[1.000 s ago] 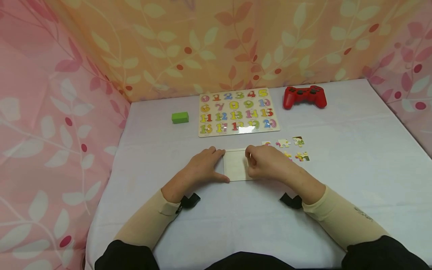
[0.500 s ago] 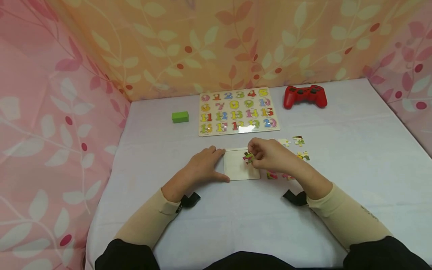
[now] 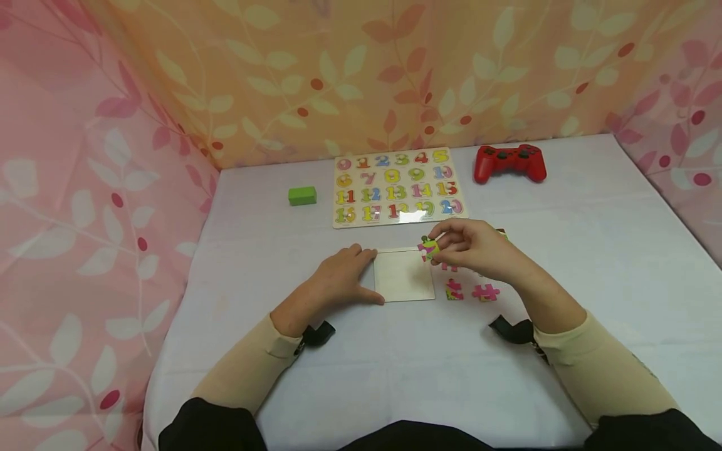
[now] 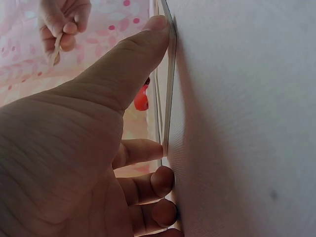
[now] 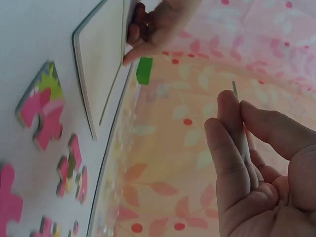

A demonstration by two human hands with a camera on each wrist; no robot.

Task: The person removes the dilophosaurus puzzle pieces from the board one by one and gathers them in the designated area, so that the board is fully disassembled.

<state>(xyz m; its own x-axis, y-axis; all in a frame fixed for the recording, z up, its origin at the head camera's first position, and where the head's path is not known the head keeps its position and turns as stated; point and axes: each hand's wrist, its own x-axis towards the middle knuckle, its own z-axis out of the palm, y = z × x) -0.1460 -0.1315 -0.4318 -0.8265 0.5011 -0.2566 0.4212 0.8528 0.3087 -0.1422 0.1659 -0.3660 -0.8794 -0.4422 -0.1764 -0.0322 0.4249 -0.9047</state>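
Note:
A pale, shallow puzzle tray (image 3: 402, 279) lies flat on the white cloth in front of me. My left hand (image 3: 333, 279) rests at its left side, thumb extended to the near corner and index finger at the far corner. Over the tray's far right corner, my right hand (image 3: 476, 249) pinches a pink, green and yellow jigsaw piece (image 3: 427, 248) between thumb and fingers. The right wrist view shows only that piece's thin edge (image 5: 235, 89). Loose pink jigsaw pieces (image 3: 486, 292) lie right of the tray, some hidden beneath the right hand.
Behind the tray lies a number puzzle board (image 3: 380, 178). A green block (image 3: 302, 196) is left of it, and a red game controller (image 3: 510, 163) sits at the back right. Patterned curtains (image 3: 338, 75) border the table's back and sides.
My right hand has lifted from the tray and moved right and away from me, carrying the jigsaw piece, which has come into view. My left hand stays at the tray's edge.

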